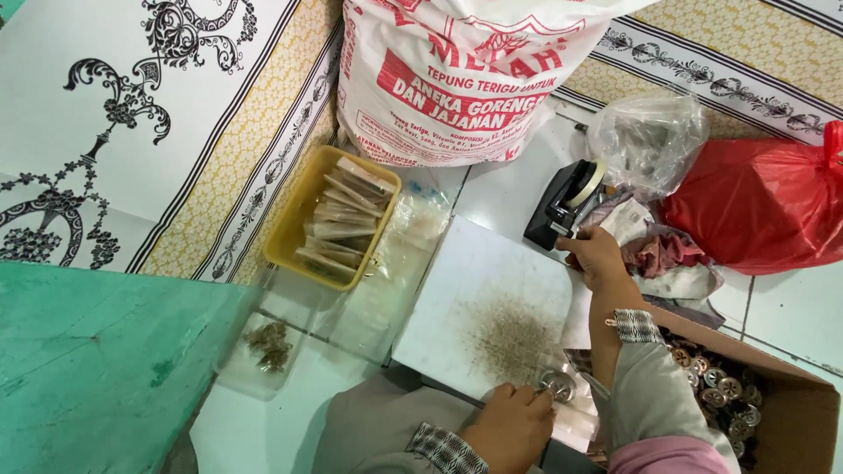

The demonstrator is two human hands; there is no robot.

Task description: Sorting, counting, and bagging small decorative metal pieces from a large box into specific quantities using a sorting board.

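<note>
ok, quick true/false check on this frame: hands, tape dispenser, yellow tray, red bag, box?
1. The right hand reaches to the black tape dispenser. True.
2. The yellow tray is empty. False: it holds small flat packets.
3. The left hand holds a small round metal piece at the white board edge. True.
4. The red plastic bag lies left of the tray. False: it lies far right.
5. The cardboard box holds cloth. False: round metal pieces.
</note>
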